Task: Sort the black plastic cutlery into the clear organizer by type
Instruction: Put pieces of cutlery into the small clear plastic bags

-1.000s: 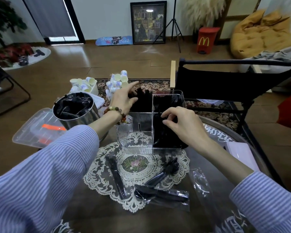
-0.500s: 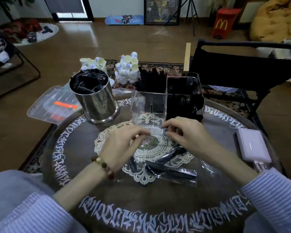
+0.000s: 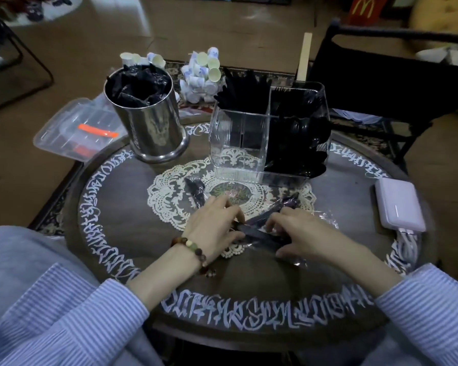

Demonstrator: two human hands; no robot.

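Both hands grip a clear-wrapped packet of black plastic cutlery (image 3: 259, 235) on the near lace doily (image 3: 169, 196): left hand (image 3: 213, 228) pinching its left end, right hand (image 3: 299, 233) curled over its right. The clear plastic four-compartment organizer (image 3: 238, 143) stands just beyond.

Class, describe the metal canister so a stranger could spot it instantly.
Start at the round dark table with white lettering along its rim. On its far left stands the steel canister, left of the clear organizer. It alone is shiny metal, stuffed with crumpled black wrappers.
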